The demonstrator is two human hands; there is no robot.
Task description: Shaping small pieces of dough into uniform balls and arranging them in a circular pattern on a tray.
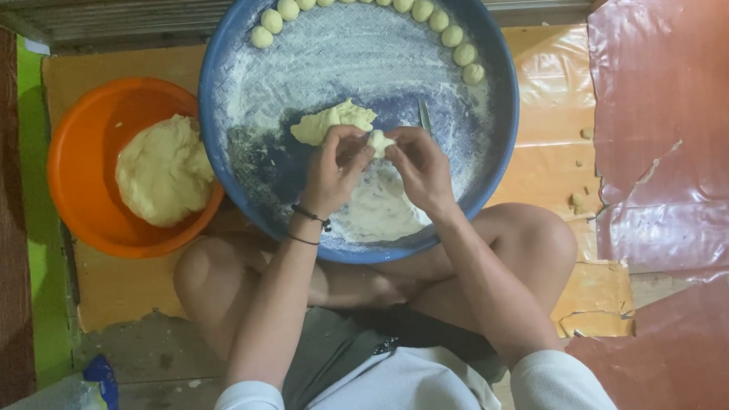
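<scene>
Both hands' grip closes on a small pale lump of dough [380, 141], left hand [332, 170] and right hand [420, 167] pinching it over the floured round blue plastic tray [494, 132].
Eleven rolled dough balls [452, 36] line the tray's far rim; a torn yellow dough piece [331, 120] and the large dough mass [163, 170] in the orange plastic bowl [79, 145] remain unshaped, so most is left.

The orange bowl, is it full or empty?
Partly full: the orange bowl holds one large lump of dough against its right side; the left part of its bottom shows bare.
</scene>
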